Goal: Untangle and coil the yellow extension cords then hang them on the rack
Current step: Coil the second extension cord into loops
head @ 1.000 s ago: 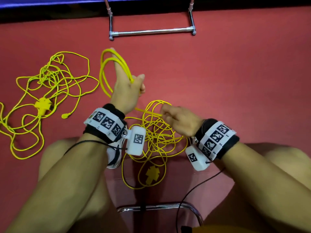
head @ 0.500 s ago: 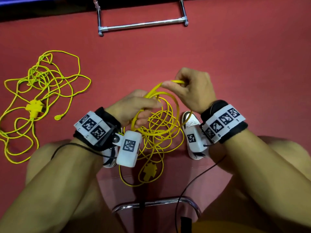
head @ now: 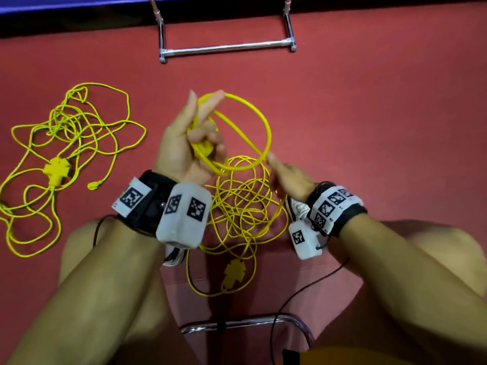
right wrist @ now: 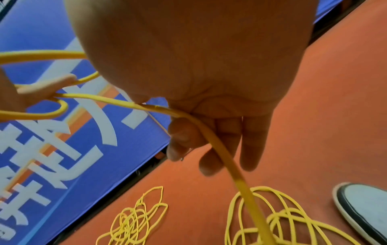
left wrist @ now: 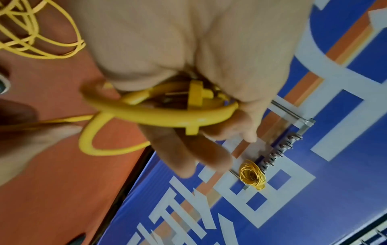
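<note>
My left hand is raised palm-up and grips the yellow extension cord's plug with a few coiled loops; two fingers point up through the loops. A wide loop runs from it to my right hand, which pinches the cord between thumb and fingers just right of the left hand. The cord's tangled remainder lies on the red floor below both hands, with its socket block. A second tangled yellow cord lies at left. The rack carries one coiled cord.
The rack's chrome base bar stands ahead on the red floor against a blue banner. My knees and shoes flank the near pile. A chrome chair frame and a black cable lie under me.
My left hand rose and turned palm-up with a fresh wide loop on it. My right hand moved down and right along the cord, away from the left hand.
</note>
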`<state>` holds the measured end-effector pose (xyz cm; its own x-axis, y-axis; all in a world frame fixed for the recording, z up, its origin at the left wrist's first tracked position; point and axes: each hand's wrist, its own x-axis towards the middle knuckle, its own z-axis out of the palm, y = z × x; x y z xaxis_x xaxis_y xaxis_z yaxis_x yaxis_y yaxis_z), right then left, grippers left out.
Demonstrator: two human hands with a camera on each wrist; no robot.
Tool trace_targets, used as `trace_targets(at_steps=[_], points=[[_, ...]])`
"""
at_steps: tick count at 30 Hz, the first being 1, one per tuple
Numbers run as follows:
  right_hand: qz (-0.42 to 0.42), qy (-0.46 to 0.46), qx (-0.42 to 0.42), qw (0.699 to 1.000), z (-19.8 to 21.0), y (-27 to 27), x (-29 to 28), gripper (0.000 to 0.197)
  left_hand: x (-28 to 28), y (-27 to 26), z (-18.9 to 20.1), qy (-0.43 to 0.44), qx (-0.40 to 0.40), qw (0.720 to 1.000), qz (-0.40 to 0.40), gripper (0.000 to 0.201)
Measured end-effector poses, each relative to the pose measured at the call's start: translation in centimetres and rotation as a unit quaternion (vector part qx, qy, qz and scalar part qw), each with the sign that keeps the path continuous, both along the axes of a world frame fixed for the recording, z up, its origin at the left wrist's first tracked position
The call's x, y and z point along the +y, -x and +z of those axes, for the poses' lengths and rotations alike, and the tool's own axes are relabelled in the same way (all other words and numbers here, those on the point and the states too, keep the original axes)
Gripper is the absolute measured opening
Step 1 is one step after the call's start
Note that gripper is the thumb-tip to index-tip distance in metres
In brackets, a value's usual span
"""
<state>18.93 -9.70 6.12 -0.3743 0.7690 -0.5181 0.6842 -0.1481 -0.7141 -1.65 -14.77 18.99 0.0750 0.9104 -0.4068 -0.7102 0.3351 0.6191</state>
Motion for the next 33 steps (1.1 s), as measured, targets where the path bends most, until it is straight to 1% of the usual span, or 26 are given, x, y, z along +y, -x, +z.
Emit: trace_targets(at_steps=[1,2,4,5,7,8,9,10,11,12,13,15,16,17,19,20,21,23,24,25,26,27,28,30,31,33], points=[[0.025,0.011,-0.011,1.000,-0.4,0.2,-0.6,0.097,0.1,0.4,0.0,0.003,-0.005,1.000,0.020,0.042],[0.036,0.028,-0.019,0.999,-0.7,0.4,-1.0,0.094,0.2,0.8,-0.1,0.007,-0.002,0.999,0.041,0.036],[0.033,0.064,-0.027,0.997,-1.3,0.6,-1.4,0.086,0.3,1.1,-0.7,-0.005,0.014,0.997,0.078,0.012],[0.042,0.076,-0.040,0.995,-1.3,0.7,-1.7,0.079,0.2,1.3,-0.8,-0.018,0.030,0.996,0.088,0.014],[0.114,0.086,-0.101,0.985,-1.6,0.2,-2.1,0.061,0.2,1.8,-1.1,-0.041,0.062,0.992,0.104,0.048],[0.158,0.068,-0.139,0.975,-1.8,0.0,-2.4,0.051,0.2,2.2,-1.3,-0.048,0.091,0.988,0.114,0.066],[0.213,0.036,-0.193,0.957,-2.2,-0.3,-2.7,0.039,0.3,2.7,-1.4,-0.051,0.136,0.982,0.125,0.075],[0.220,0.039,-0.226,0.948,-2.6,-0.5,-3.0,0.034,0.5,3.2,-1.6,-0.045,0.184,0.972,0.136,0.078],[0.186,0.056,-0.225,0.955,-2.5,-0.5,-3.2,0.036,0.7,3.7,-1.9,-0.035,0.224,0.963,0.148,0.079],[0.182,0.069,-0.214,0.957,-1.9,-0.3,-3.4,0.038,0.8,4.1,-2.3,-0.023,0.261,0.952,0.158,0.083],[0.184,0.045,-0.177,0.966,-1.2,0.1,-3.5,0.036,0.8,4.4,-2.5,-0.014,0.306,0.938,0.160,0.086],[0.198,-0.018,-0.086,0.976,0.4,0.9,-3.4,0.028,0.7,4.2,-2.9,-0.013,0.429,0.892,0.143,0.090],[0.199,-0.036,-0.022,0.979,1.5,1.3,-3.5,0.027,0.6,4.0,-3.3,-0.018,0.483,0.866,0.127,0.092],[0.206,-0.055,0.033,0.976,2.8,1.8,-3.6,0.027,0.5,3.6,-3.4,-0.017,0.519,0.848,0.106,0.095],[0.229,-0.096,0.113,0.962,4.7,2.6,-3.7,0.014,0.4,3.3,-4.3,-0.010,0.553,0.831,0.056,0.099],[0.234,-0.117,0.150,0.954,5.4,2.9,-3.9,0.009,0.5,2.9,-4.6,-0.008,0.557,0.830,0.022,0.100],[0.223,-0.141,0.188,0.946,5.7,3.2,-3.9,0.014,0.5,2.6,-4.9,-0.006,0.560,0.828,-0.014,0.100],[0.164,-0.168,0.235,0.943,6.6,3.6,-3.4,0.013,0.5,1.4,-5.2,0.000,0.567,0.820,-0.081,0.095],[0.132,-0.178,0.259,0.940,7.0,3.6,-3.0,0.012,0.5,0.9,-5.3,0.007,0.564,0.818,-0.111,0.089],[0.102,-0.189,0.274,0.937,7.2,3.5,-2.5,0.012,0.5,0.2,-5.3,0.024,0.544,0.827,-0.142,0.081],[0.073,-0.210,0.275,0.935,7.4,3.2,-1.9,0.010,0.4,-0.2,-5.4,0.044,0.499,0.848,-0.171,0.073],[0.044,-0.236,0.265,0.934,7.5,2.8,-1.2,0.008,0.2,-0.5,-5.1,0.067,0.442,0.872,-0.199,0.072],[0.015,-0.257,0.256,0.932,7.5,2.4,-0.6,0.007,0.1,-0.7,-4.9,0.080,0.400,0.884,-0.227,0.083],[-0.032,-0.280,0.263,0.923,7.3,1.6,0.4,0.010,0.3,-1.0,-4.4,0.084,0.345,0.892,-0.280,0.107],[-0.044,-0.289,0.265,0.919,7.1,1.3,0.7,0.013,0.2,-1.0,-4.4,0.065,0.341,0.891,-0.292,0.102],[-0.056,-0.301,0.260,0.916,6.9,0.9,0.9,0.020,-0.1,-1.3,-4.5,0.009,0.341,0.890,-0.303,0.059]])
